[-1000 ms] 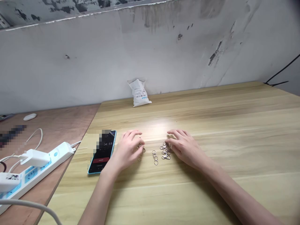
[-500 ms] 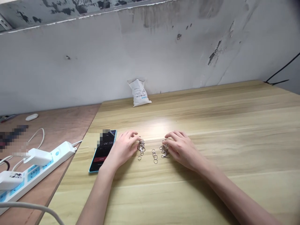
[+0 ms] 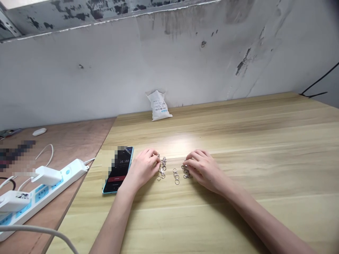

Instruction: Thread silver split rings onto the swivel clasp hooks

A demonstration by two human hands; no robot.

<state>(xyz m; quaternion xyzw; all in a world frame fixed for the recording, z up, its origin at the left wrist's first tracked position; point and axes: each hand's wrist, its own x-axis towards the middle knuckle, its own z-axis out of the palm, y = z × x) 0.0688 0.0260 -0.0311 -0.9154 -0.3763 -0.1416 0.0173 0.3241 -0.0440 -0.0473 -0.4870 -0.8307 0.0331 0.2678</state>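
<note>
My left hand [image 3: 144, 168] is curled at the left pile of small metal lobster clasps and split rings [image 3: 162, 166], its fingertips on the pile. My right hand [image 3: 201, 168] curls over the right pile of clasps and rings [image 3: 186, 172], hiding part of it. Between the two piles lies a short row of loose split rings [image 3: 176, 176]. Whether either hand grips a piece is hidden by the fingers. A black phone in a blue case [image 3: 118, 170] lies just left of my left wrist, showing a timer.
All this rests on a light wooden table [image 3: 227, 130] against a stained wall. A white packet [image 3: 159, 106] stands at the back. On a lower brown board to the left lie a white power strip [image 3: 53, 183], plugs and cables. A black cable runs at far right.
Both hands have curled in closer over their piles, and the left pile looks more spread out. The phone timer has changed from 04:59 to 05:00.
</note>
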